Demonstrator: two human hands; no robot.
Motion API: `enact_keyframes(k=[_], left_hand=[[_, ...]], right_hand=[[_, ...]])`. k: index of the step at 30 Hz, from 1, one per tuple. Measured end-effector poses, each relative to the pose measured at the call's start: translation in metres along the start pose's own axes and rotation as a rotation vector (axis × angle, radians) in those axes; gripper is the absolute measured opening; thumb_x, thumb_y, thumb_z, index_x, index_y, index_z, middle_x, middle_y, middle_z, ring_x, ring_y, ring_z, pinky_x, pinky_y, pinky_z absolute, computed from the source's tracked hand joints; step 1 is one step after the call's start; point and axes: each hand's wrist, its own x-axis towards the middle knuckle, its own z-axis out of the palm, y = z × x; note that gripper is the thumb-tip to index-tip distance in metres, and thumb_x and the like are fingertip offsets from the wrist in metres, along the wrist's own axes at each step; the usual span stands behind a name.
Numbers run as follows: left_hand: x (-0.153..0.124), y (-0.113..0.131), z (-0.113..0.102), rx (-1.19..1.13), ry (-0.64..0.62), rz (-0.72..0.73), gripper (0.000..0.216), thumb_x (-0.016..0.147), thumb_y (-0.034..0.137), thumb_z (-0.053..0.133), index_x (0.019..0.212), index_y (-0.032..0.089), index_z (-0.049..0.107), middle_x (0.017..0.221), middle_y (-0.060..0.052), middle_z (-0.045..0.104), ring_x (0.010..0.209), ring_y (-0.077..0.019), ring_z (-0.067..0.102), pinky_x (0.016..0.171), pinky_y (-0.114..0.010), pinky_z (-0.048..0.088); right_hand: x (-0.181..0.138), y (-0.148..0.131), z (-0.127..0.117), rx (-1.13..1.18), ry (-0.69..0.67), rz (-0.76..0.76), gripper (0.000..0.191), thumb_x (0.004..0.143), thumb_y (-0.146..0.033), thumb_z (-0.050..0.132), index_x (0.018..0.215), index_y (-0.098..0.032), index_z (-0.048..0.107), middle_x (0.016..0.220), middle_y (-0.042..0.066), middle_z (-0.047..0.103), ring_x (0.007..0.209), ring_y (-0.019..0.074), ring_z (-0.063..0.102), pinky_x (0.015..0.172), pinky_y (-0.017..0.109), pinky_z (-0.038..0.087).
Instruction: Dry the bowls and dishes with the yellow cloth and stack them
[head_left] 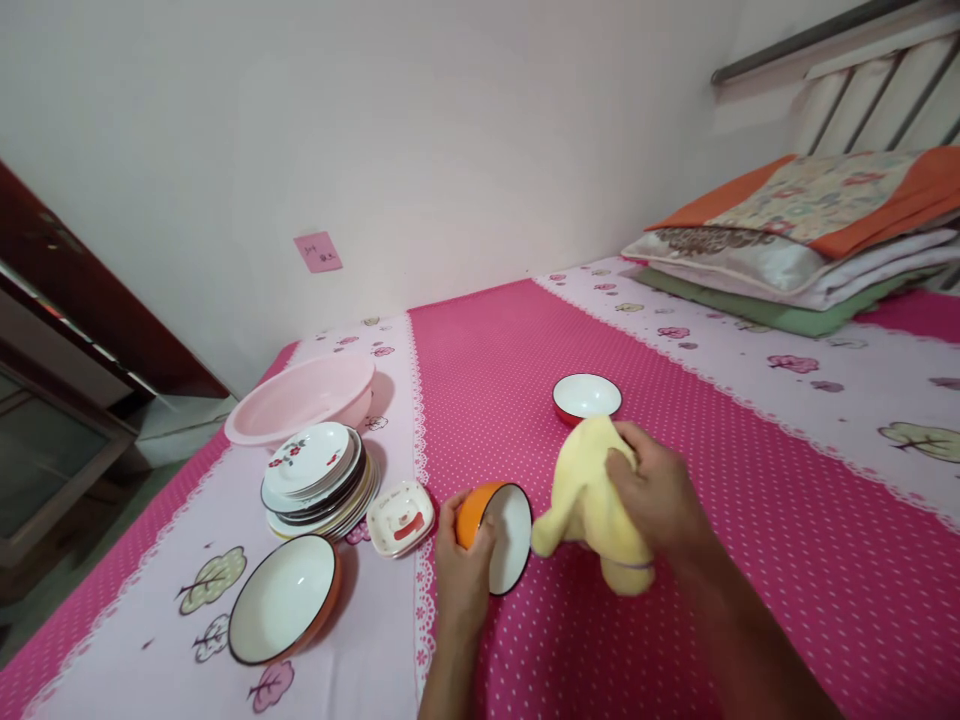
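My left hand (463, 565) grips an orange bowl (511, 540) by its side, thumb over the rim. The bowl is tilted, its white inside facing right. My right hand (656, 485) clutches a bunched pale yellow cloth (596, 480), which hangs just right of the bowl without clearly touching it. Behind the cloth a red bowl with a white inside (587, 396) sits upright on the bedspread. Left of my left hand lie small square dishes (400, 518) with a printed picture. A larger orange-brown bowl (283, 600) stands nearer on the left.
A stack of plates (315, 465) and a pink basin (300, 400) stand on the left of the pink dotted bedspread (480, 370). Folded bedding and pillows (802, 235) are piled at the far right. A pink note (318, 252) is stuck on the wall behind.
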Motion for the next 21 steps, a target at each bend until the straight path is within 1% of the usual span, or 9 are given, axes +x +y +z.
enact_keyframes(k=[2,4,6,8,10,12,14,16,21], left_hand=[[-0.003,0.003,0.003,0.037,-0.040,0.013,0.045,0.076,0.039,0.076,0.117,0.022,0.067,0.113,-0.008,0.074,0.101,-0.0271,0.070,0.090,-0.037,0.053],[-0.005,0.006,0.005,0.045,-0.096,0.015,0.044,0.076,0.036,0.075,0.116,0.022,0.068,0.110,-0.008,0.075,0.100,-0.0275,0.070,0.090,-0.038,0.053],[-0.006,0.009,0.004,0.005,-0.148,0.004,0.044,0.072,0.031,0.076,0.115,0.021,0.068,0.109,-0.008,0.077,0.101,-0.0280,0.071,0.091,-0.038,0.053],[-0.005,0.010,0.003,-0.054,-0.194,-0.009,0.048,0.069,0.026,0.077,0.116,0.020,0.067,0.114,-0.009,0.077,0.105,-0.0287,0.071,0.093,-0.037,0.053],[-0.004,0.011,0.000,-0.086,-0.227,-0.012,0.053,0.069,0.022,0.078,0.120,0.019,0.066,0.122,-0.012,0.075,0.110,-0.0294,0.070,0.095,-0.037,0.053],[-0.004,0.010,-0.002,-0.074,-0.253,-0.001,0.054,0.070,0.021,0.077,0.123,0.019,0.066,0.128,-0.013,0.073,0.114,-0.0301,0.069,0.097,-0.037,0.052],[-0.003,0.010,-0.003,-0.036,-0.287,0.021,0.053,0.070,0.020,0.076,0.122,0.019,0.067,0.127,-0.013,0.073,0.113,-0.0300,0.069,0.096,-0.037,0.052],[-0.004,0.013,-0.004,0.001,-0.337,0.039,0.050,0.072,0.018,0.072,0.122,0.019,0.067,0.124,-0.011,0.074,0.108,-0.0285,0.069,0.094,-0.037,0.052],[-0.008,0.033,-0.011,0.135,-0.463,0.102,0.041,0.073,0.013,0.062,0.113,0.020,0.065,0.113,-0.007,0.074,0.101,-0.0256,0.067,0.093,-0.037,0.050]], right_hand=[[-0.014,-0.020,0.007,-0.005,-0.048,-0.170,0.046,0.089,-0.026,0.045,0.128,-0.014,0.068,0.125,0.015,0.072,0.113,0.0295,0.069,0.098,0.043,0.055],[-0.029,-0.039,0.012,0.029,-0.315,-0.335,0.047,0.093,-0.019,0.042,0.133,-0.016,0.066,0.133,0.013,0.069,0.123,0.0261,0.066,0.108,0.042,0.052],[-0.039,-0.052,0.014,0.080,-0.629,-0.408,0.044,0.096,-0.022,0.047,0.136,-0.019,0.065,0.139,0.011,0.067,0.129,0.0241,0.063,0.111,0.040,0.050],[-0.042,-0.054,0.014,0.123,-0.762,-0.399,0.040,0.100,-0.027,0.050,0.136,-0.021,0.065,0.140,0.010,0.067,0.130,0.0229,0.063,0.112,0.039,0.050],[-0.041,-0.048,0.015,0.101,-0.702,-0.409,0.040,0.101,-0.023,0.047,0.137,-0.021,0.065,0.139,0.010,0.067,0.130,0.0223,0.062,0.114,0.042,0.048],[-0.040,-0.040,0.020,0.008,-0.615,-0.473,0.049,0.094,-0.012,0.047,0.140,-0.021,0.062,0.142,0.009,0.065,0.135,0.0237,0.057,0.118,0.048,0.043],[-0.044,-0.035,0.029,-0.093,-0.604,-0.537,0.063,0.083,-0.005,0.051,0.144,-0.021,0.058,0.149,0.010,0.060,0.141,0.0269,0.050,0.122,0.054,0.036],[-0.051,-0.035,0.040,-0.159,-0.616,-0.570,0.068,0.080,-0.003,0.052,0.145,-0.020,0.056,0.151,0.011,0.057,0.140,0.0297,0.049,0.122,0.057,0.034],[-0.061,-0.045,0.065,-0.204,-0.532,-0.500,0.035,0.098,-0.007,0.046,0.127,-0.015,0.064,0.125,0.014,0.069,0.115,0.0288,0.061,0.105,0.049,0.046]])
